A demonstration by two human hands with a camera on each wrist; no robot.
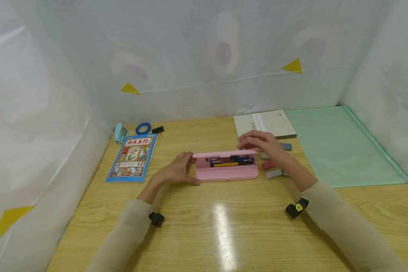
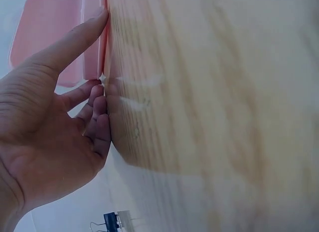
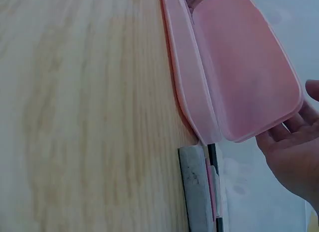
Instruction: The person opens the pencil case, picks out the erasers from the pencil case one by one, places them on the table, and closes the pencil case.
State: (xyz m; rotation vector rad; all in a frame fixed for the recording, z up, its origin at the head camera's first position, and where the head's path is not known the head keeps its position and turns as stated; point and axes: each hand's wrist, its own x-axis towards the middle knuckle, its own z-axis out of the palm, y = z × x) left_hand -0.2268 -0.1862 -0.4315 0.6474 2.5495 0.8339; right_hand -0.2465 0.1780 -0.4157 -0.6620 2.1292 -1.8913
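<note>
A pink pencil case (image 1: 227, 173) lies on the table with its lid (image 1: 224, 153) partly raised along the far side. Several pens (image 1: 231, 162) lie inside, one with a yellow barrel. My left hand (image 1: 177, 169) steadies the case's left end, thumb along the front edge (image 2: 94, 38) and the other fingers bent around the far corner. At the right, my right hand (image 1: 263, 146) touches the outer face of the lid (image 3: 254, 67) near its end. Its fingers pass behind the lid, partly hidden, while the thumb stays apart from it.
Several erasers (image 1: 274, 173) sit right of the case, beneath the right forearm. A notebook (image 1: 265, 124) lies behind, and a green mat (image 1: 346, 147) covers the right side. A comic-style book (image 1: 132, 158), light-blue stapler (image 1: 120, 133), blue tape roll (image 1: 143, 128) and black binder clip (image 1: 158, 130) lie left.
</note>
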